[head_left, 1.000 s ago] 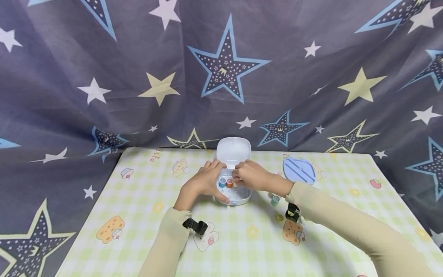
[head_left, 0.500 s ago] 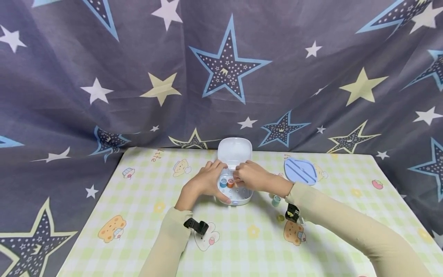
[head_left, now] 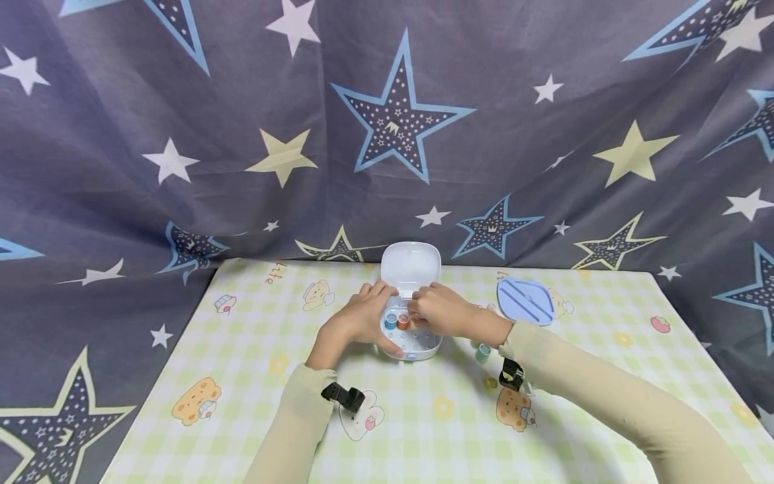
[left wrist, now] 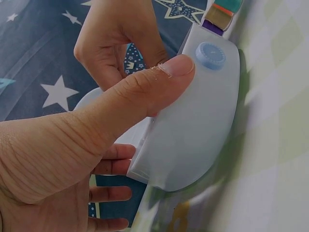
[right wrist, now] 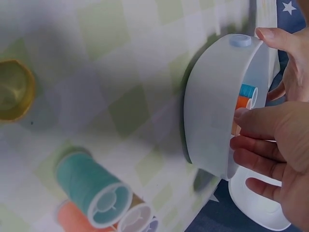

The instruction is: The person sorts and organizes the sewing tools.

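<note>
A white sewing box (head_left: pixel 426 351) stands with its lid (head_left: pixel 411 263) raised. My left hand (head_left: pixel 358 318) grips the box at its left side, the thumb near the light-blue latch button (left wrist: pixel 210 55) and the other fingers spread toward the back. Inside, a blue thread spool (head_left: pixel 391 321) and an orange thread spool (head_left: pixel 404 321) stand side by side in the left part of the pegged base. My right hand (head_left: pixel 440 309) reaches into the box just right of them. Its thumb and fingers pinch a tan thread spool (right wrist: pixel 235 128), mostly hidden by the fingers.
Right of the box lie a teal thread spool (right wrist: pixel 91 186), a coral spool (right wrist: pixel 72 217), a tan-wound spool (right wrist: pixel 136 217) and a small yellow round item (head_left: pixel 490 382). A blue tray-like insert (head_left: pixel 525 301) lies at the back right. A star-patterned curtain (head_left: pixel 399 121) hangs behind the table.
Both hands stay almost where they were at the box, and the spools inside stand as before. Only the head view has shifted slightly.
</note>
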The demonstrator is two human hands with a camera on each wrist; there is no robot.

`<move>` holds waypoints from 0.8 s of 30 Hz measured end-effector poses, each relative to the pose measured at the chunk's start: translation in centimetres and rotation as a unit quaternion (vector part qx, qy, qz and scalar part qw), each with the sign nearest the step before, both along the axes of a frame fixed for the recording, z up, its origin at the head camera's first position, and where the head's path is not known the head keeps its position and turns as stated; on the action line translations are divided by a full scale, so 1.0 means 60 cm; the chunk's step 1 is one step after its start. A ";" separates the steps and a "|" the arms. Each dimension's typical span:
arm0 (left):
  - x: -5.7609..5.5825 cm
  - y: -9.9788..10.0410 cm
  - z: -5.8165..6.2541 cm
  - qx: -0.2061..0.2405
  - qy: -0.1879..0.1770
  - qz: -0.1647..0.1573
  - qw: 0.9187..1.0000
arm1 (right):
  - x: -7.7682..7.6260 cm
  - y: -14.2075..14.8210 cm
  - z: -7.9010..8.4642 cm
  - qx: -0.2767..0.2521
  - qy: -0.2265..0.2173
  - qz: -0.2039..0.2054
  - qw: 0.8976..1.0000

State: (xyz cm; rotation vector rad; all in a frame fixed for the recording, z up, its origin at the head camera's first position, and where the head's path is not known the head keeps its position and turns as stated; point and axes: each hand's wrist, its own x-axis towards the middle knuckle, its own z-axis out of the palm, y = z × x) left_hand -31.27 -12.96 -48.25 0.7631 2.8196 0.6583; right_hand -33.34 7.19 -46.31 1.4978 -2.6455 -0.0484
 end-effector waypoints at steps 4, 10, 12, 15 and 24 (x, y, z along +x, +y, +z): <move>-0.002 0.000 -0.003 -0.006 0.000 -0.002 1.000 | 0.000 0.001 -0.003 0.001 0.006 0.003 1.000; -0.003 0.000 -0.001 -0.007 -0.003 -0.002 1.000 | -0.001 0.006 -0.002 0.003 0.005 -0.001 1.000; -0.003 0.001 0.001 -0.005 -0.004 -0.002 1.000 | 0.001 0.010 0.003 -0.003 0.003 -0.006 1.000; -0.003 0.002 0.002 -0.002 -0.004 -0.002 1.000 | 0.003 0.016 0.010 -0.018 -0.001 -0.021 1.000; -0.006 0.001 -0.002 -0.003 -0.009 0.006 1.000 | 0.010 0.054 0.043 -0.060 0.004 -0.051 0.997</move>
